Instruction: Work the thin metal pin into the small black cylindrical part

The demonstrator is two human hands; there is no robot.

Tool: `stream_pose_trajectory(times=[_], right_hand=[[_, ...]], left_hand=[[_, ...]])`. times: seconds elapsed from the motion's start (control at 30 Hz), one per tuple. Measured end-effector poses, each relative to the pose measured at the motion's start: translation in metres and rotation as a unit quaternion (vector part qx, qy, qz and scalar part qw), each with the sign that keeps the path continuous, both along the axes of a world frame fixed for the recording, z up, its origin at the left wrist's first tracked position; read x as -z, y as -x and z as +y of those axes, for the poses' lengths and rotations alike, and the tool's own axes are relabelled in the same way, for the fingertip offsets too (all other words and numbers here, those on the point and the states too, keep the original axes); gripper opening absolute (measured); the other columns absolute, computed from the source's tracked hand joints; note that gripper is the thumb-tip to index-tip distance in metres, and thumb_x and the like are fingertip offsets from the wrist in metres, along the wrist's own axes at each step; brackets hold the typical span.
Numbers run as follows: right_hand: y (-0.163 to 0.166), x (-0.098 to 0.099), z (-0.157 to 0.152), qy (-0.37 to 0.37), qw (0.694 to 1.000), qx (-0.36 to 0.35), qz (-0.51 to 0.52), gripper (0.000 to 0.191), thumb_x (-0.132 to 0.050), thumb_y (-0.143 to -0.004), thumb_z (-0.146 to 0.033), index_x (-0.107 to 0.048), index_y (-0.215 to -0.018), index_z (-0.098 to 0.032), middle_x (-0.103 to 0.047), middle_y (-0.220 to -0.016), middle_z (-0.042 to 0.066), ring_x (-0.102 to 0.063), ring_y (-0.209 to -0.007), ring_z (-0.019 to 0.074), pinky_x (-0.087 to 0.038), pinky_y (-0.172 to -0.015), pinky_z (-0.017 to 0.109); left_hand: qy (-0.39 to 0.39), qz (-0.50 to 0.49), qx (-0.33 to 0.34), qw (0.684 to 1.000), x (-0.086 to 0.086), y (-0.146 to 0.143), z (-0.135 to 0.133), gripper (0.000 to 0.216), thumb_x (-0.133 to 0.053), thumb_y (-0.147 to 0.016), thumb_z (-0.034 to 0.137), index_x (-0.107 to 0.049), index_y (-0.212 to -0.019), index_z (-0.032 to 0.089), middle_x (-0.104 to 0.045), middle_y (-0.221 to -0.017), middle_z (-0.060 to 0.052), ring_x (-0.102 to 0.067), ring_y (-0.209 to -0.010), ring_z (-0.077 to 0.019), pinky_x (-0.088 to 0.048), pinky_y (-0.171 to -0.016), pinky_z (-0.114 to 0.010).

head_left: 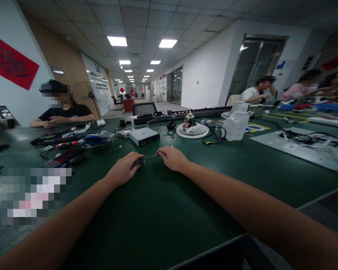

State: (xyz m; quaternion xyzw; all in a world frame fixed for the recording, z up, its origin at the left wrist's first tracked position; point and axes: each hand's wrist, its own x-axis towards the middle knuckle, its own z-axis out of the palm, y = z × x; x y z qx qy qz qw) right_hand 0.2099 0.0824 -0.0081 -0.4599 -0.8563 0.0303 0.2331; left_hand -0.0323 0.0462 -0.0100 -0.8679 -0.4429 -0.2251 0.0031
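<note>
My left hand (125, 168) is closed around a small dark block-like part (140, 161), held low over the green tabletop; the fingers cover much of it. A thin, light-coloured rod or wire (151, 156) runs from that part toward the right. Its other end is pinched between the fingertips of my right hand (173, 158). Whether the rod is fixed to the dark part or only touches it, I cannot tell. Just beyond my hands lies a silver, box-shaped drive-like unit (144, 135) with a dark front.
A white fan grille with a motor (192, 129) and a white housing (236, 122) stand behind on the right. Farther right lies a flat panel with wiring (301, 144). Tools and cables, including a dark bowl (98, 144), crowd the left. Other people sit around the green table (157, 225).
</note>
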Motion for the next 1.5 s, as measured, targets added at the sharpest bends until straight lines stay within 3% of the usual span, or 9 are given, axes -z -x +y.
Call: stream_pose_trajectory(times=[0.13, 0.3, 0.43, 0.63, 0.87, 1.0, 1.23, 1.4, 1.5], right_hand=[[0.002, -0.004, -0.008, 0.019, 0.998, 0.02, -0.058, 0.03, -0.037, -0.096, -0.028, -0.066, -0.1, -0.022, -0.069, -0.093, 0.007, -0.061, -0.083, 0.0211, -0.039, -0.071, 0.029], [-0.008, -0.008, -0.007, 0.037, 0.996, -0.054, -0.068, 0.031, -0.037, -0.096, -0.029, -0.066, -0.091, -0.02, -0.07, -0.084, 0.005, -0.061, -0.076, 0.0178, -0.036, -0.067, 0.027], [-0.013, -0.011, -0.004, 0.029, 0.994, -0.061, -0.085, 0.03, -0.039, -0.094, -0.027, -0.067, -0.086, -0.02, -0.069, -0.079, 0.004, -0.061, -0.074, 0.0167, -0.036, -0.066, 0.026], [-0.018, -0.016, -0.004, -0.013, 0.991, 0.019, -0.128, 0.04, -0.039, -0.094, -0.037, -0.068, -0.073, -0.019, -0.07, -0.076, 0.009, -0.064, -0.073, 0.0217, -0.04, -0.067, 0.03], [-0.034, -0.014, 0.011, 0.087, 0.98, 0.148, -0.103, 0.054, -0.028, -0.097, -0.046, -0.07, -0.082, -0.015, -0.071, -0.09, 0.018, -0.068, -0.086, 0.029, -0.047, -0.073, 0.036], [-0.028, -0.011, 0.011, 0.111, 0.979, 0.167, -0.031, 0.06, -0.021, -0.097, -0.054, -0.066, -0.091, -0.014, -0.07, -0.094, 0.02, -0.067, -0.091, 0.0315, -0.047, -0.075, 0.039], [-0.011, -0.005, 0.0, 0.093, 0.984, 0.148, -0.031, 0.043, -0.041, -0.091, -0.055, -0.059, -0.095, -0.016, -0.07, -0.095, 0.017, -0.067, -0.09, 0.032, -0.046, -0.072, 0.038], [-0.015, -0.004, 0.004, 0.086, 0.989, 0.123, -0.002, 0.032, -0.048, -0.09, -0.047, -0.057, -0.087, -0.017, -0.069, -0.089, 0.014, -0.066, -0.085, 0.0278, -0.045, -0.07, 0.035], [-0.015, -0.003, 0.004, 0.112, 0.991, 0.032, 0.065, 0.024, -0.061, -0.083, -0.041, -0.054, -0.085, -0.018, -0.069, -0.09, 0.009, -0.065, -0.083, 0.0221, -0.045, -0.069, 0.031]], left_hand=[[-0.005, 0.007, 0.005, 1.0, 0.001, 0.001, 0.0, 0.038, -0.052, -0.086, 0.018, -0.054, -0.123, 0.021, -0.059, -0.121, -0.007, -0.058, -0.109, -0.0225, -0.048, -0.096, -0.04], [-0.025, 0.042, -0.004, 0.999, 0.0, -0.002, -0.003, 0.04, -0.053, -0.086, 0.013, -0.052, -0.125, 0.02, -0.056, -0.123, -0.007, -0.058, -0.107, -0.0211, -0.049, -0.093, -0.037], [-0.084, 0.122, 0.028, 0.989, -0.003, -0.011, -0.007, 0.038, -0.049, -0.086, 0.006, -0.055, -0.121, 0.02, -0.058, -0.12, -0.008, -0.057, -0.107, -0.0215, -0.048, -0.093, -0.038], [-0.165, 0.22, 0.055, 0.96, -0.006, -0.024, -0.014, 0.034, -0.043, -0.091, 0.008, -0.056, -0.12, 0.019, -0.059, -0.119, -0.01, -0.059, -0.098, -0.0227, -0.048, -0.083, -0.039], [-0.178, 0.172, -0.014, 0.969, -0.007, -0.032, -0.018, 0.032, -0.045, -0.09, 0.007, -0.061, -0.115, 0.02, -0.062, -0.115, -0.008, -0.057, -0.102, -0.0234, -0.045, -0.089, -0.042], [-0.186, 0.197, 0.022, 0.962, -0.008, -0.032, -0.019, 0.031, -0.046, -0.091, 0.008, -0.062, -0.114, 0.021, -0.063, -0.116, -0.008, -0.055, -0.106, -0.0235, -0.043, -0.093, -0.041], [-0.252, 0.218, 0.052, 0.942, -0.005, -0.031, -0.022, 0.033, -0.04, -0.095, 0.01, -0.058, -0.121, 0.022, -0.063, -0.123, -0.007, -0.054, -0.111, -0.0222, -0.036, -0.102, -0.043], [-0.211, 0.217, 0.039, 0.952, -0.006, -0.036, -0.023, 0.031, -0.043, -0.092, 0.01, -0.059, -0.116, 0.021, -0.064, -0.118, -0.007, -0.057, -0.105, -0.0228, -0.041, -0.095, -0.042], [-0.153, 0.152, -0.021, 0.976, -0.005, -0.034, -0.02, 0.032, -0.046, -0.087, 0.007, -0.059, -0.113, 0.021, -0.064, -0.115, -0.008, -0.059, -0.101, -0.0236, -0.044, -0.09, -0.042]])
